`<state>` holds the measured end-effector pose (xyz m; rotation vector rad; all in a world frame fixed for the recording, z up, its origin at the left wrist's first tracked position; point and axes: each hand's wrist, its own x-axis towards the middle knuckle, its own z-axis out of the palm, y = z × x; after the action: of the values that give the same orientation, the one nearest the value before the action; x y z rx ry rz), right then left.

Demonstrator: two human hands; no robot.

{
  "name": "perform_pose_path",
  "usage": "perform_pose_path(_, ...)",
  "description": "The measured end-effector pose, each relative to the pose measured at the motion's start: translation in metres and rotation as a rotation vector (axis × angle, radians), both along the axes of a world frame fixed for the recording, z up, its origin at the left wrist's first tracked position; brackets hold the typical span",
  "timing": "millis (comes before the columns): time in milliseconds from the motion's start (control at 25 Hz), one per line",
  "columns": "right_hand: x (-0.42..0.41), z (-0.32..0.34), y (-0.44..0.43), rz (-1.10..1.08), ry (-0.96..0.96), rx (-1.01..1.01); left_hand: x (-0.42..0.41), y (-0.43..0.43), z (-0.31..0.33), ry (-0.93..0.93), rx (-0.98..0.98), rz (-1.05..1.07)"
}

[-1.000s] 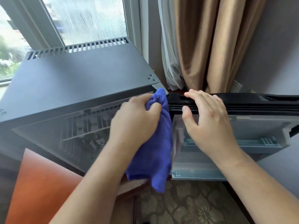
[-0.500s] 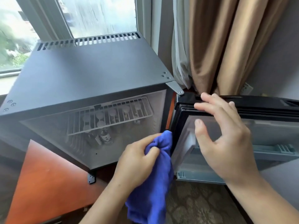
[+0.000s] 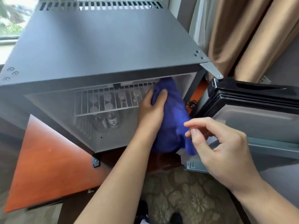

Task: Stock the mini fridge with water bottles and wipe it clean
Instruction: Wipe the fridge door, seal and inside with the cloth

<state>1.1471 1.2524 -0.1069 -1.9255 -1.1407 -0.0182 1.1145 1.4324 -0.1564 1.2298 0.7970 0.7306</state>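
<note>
One bottle label [image 3: 111,122] unreadable; left hand [image 3: 151,110] grips blue cloth [image 3: 171,117], right hand [image 3: 223,147] loosely curled, empty

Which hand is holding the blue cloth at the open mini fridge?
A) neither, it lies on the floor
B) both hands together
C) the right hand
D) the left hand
D: the left hand grips the blue cloth at the fridge opening, while the right hand hovers near the door with nothing in it.
</note>
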Motion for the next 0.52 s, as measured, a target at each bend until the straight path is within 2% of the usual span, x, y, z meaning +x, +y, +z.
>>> perform_pose_path(120, -0.008, -0.007, 0.008, -0.025, 0.114, -0.004, 0.031, 0.005, 0.012, -0.089, -0.020, -0.058)
perform_pose_path(240, -0.010, -0.014, 0.007, -0.053, 0.141, -0.027, 0.042, -0.003, -0.013, -0.090, -0.056, -0.032)
perform_pose_path(400, -0.014, -0.019, 0.003, -0.082, 0.183, -0.081, 0.034, -0.006, -0.055, 0.059, -0.058, -0.019)
perform_pose_path(520, -0.016, -0.023, 0.001, -0.094, 0.237, -0.124, 0.032, -0.008, -0.061, 0.104, -0.063, -0.025)
